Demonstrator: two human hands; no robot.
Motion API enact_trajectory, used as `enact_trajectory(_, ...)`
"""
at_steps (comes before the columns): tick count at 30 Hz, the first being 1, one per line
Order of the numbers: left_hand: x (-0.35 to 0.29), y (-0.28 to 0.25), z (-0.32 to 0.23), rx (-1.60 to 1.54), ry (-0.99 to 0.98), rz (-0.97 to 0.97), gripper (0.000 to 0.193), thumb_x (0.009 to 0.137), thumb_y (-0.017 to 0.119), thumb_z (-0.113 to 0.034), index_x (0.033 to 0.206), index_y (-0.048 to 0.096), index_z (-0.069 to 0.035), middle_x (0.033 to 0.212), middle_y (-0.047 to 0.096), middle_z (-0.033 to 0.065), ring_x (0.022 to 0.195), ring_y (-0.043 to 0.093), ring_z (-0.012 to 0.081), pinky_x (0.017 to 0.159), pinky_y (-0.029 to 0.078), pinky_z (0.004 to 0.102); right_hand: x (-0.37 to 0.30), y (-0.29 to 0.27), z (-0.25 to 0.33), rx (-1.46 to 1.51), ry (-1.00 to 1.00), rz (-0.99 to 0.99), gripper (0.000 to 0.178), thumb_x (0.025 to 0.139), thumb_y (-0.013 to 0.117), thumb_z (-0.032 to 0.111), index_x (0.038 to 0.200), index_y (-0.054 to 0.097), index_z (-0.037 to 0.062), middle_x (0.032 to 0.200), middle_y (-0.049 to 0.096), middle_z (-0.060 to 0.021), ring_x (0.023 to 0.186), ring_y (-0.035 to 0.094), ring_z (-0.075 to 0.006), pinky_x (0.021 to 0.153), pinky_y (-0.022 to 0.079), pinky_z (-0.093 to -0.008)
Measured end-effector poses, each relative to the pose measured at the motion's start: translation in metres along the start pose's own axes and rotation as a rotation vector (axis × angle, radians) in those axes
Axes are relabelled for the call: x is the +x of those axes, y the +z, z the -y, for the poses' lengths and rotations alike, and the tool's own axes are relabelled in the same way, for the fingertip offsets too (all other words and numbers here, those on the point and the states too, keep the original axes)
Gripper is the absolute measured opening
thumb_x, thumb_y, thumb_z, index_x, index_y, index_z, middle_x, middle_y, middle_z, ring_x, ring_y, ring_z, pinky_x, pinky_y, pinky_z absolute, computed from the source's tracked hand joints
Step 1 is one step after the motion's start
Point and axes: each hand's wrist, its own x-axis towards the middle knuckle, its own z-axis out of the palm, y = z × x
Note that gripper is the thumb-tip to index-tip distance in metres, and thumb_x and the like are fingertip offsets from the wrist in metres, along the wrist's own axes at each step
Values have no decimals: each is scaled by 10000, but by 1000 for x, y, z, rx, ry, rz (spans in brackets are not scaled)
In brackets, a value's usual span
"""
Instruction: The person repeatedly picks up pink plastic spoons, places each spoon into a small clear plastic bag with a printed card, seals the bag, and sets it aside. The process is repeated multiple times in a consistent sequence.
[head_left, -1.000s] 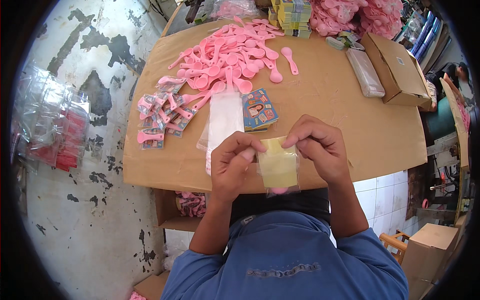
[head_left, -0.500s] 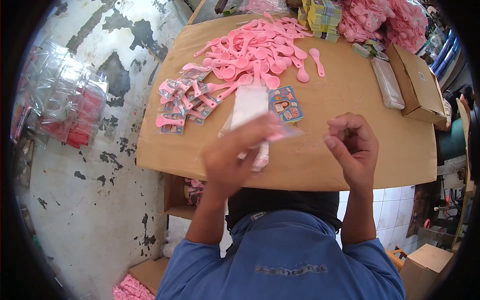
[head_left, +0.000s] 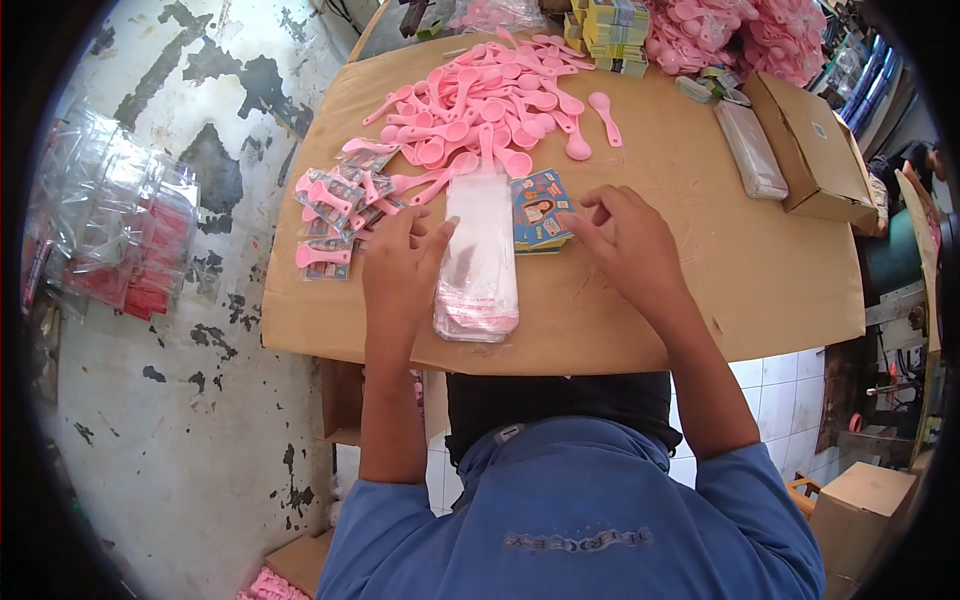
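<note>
A stack of clear plastic bags (head_left: 478, 250) lies flat near the front edge of the table. My left hand (head_left: 398, 265) is just left of it, fingers apart, the thumb by the stack's edge, and no object shows in it. Beyond that hand is a pile of bagged pink spoons (head_left: 335, 195) with small cards inside. My right hand (head_left: 635, 235) is open at the right edge of a stack of blue printed cards (head_left: 541, 207), its thumb close to the top card. Whether the thumb touches that card, I cannot tell.
Loose pink spoons (head_left: 490, 95) are heaped at the back. Bundled yellow cards (head_left: 615, 35) and large bags of pink spoons (head_left: 700, 30) stand behind them. At the right are a wrapped pack of bags (head_left: 750, 150) and a cardboard box (head_left: 810, 145). More plastic bags (head_left: 120, 215) hang at far left.
My left hand, earlier blurred over the bag stack with a small plastic packet, has moved left and the packet no longer shows in it. My right hand has moved left to the card stack.
</note>
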Motion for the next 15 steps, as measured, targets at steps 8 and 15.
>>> enact_trajectory(8, 20, 17, 26, -127, -159, 95, 225, 863, 807, -180, 899, 683, 4, 690, 613, 7, 623, 535, 85, 593, 450, 273, 25, 25, -14, 55, 135, 105, 421, 911, 733, 413, 913, 638, 3, 853, 667, -137, 814, 663, -277, 731, 499, -411)
enact_trajectory(15, 14, 10, 12, -172, -173, 75, 242, 911, 760, -187, 866, 682, 38, 702, 601, 4, 631, 496, 79, 579, 405, 268, 31, 18, -36, -124, -120, -274, 212, 935, 688, 234, 893, 678, 26, 826, 663, -128, 760, 622, -321, 697, 473, -432)
